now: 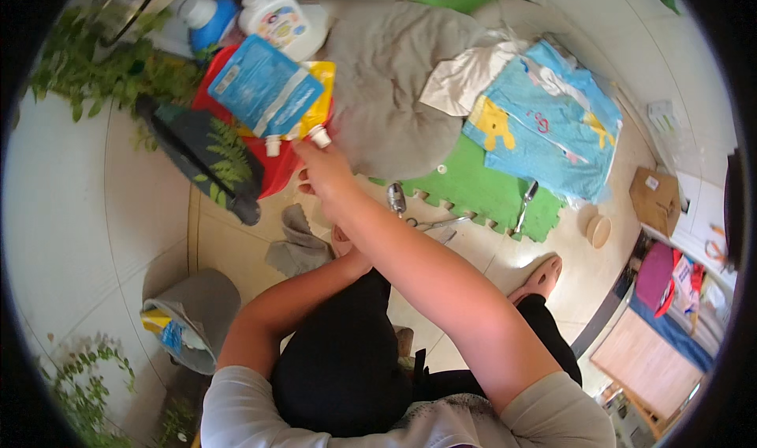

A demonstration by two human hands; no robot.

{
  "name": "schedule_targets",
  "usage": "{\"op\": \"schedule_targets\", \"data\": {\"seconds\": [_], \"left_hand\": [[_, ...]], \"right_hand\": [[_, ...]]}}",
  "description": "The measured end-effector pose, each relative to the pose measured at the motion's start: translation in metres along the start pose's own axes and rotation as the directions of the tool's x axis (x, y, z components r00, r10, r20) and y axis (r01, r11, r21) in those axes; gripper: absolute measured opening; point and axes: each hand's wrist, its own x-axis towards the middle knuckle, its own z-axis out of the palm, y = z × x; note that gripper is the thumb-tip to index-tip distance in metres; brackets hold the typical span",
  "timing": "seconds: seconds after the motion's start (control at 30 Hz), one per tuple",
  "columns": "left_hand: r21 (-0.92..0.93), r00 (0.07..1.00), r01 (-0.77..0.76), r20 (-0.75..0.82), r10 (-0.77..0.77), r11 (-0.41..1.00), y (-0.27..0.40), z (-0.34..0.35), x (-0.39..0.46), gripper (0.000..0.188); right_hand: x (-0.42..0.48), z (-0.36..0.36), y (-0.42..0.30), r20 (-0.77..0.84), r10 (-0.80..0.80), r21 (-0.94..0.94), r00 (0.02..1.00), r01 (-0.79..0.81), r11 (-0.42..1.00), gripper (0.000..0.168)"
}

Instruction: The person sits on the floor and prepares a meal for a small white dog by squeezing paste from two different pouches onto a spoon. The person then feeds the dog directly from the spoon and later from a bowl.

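Note:
My right hand (325, 173) reaches to the white screw caps of two spouted pouches, its fingertips at the lower edge between the caps. Whether they pinch a pouch cannot be made out. A blue pouch (269, 87) lies over a yellow pouch (322, 93), both resting on a red plastic container (278, 173). Beside these leans a dark, leaf-printed fabric item (204, 155). My left hand (359, 260) shows only at the wrist; the rest disappears behind my right forearm, near a pink slipper (340, 241) and a crumpled grey cloth (300, 241).
A grey round cushion (402, 93) and blue patterned towel (544, 122) lie on a green foam mat (473, 182). Scissors (440, 223), a metal tool (396, 198) and a slim-handled tool (525, 208) lie nearby. Bottles (275, 22) stand behind; a grey bin (207, 306) sits left.

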Motion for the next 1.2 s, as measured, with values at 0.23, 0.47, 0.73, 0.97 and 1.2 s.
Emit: {"op": "schedule_targets", "data": {"seconds": [0.23, 0.47, 0.73, 0.97, 1.2], "left_hand": [[0.030, 0.995, 0.084, 0.056, -0.086, 0.996, 0.009, -0.001, 0.009, 0.012], [0.044, 0.989, 0.145, 0.008, -0.146, 0.988, 0.010, 0.003, 0.015, 0.011], [0.329, 0.978, 0.134, 0.111, -0.179, 0.935, 0.060, 0.058, -0.003, 0.012], [0.524, 0.944, 0.119, 0.204, -0.261, 0.843, 0.100, 0.131, -0.001, 0.008], [0.607, 0.893, -0.003, 0.360, -0.272, 0.795, 0.122, 0.228, -0.028, 0.006]], "right_hand": [[-0.039, -0.092, -0.005, 0.356, -0.204, -0.616, 0.912, 0.393, 0.683, 0.039], [-0.238, -0.323, -0.057, 0.127, -0.142, -0.779, 0.982, 0.187, 0.599, 0.035], [-0.475, -0.493, 0.204, -0.982, -0.167, -0.187, -0.091, 0.315, 0.930, 0.012], [-0.465, -0.389, 0.490, -0.848, 0.329, 0.153, 0.416, -0.403, 0.902, 0.026], [-0.438, -0.367, 0.470, -0.725, 0.320, 0.211, 0.610, -0.246, 0.946, 0.033]]}}
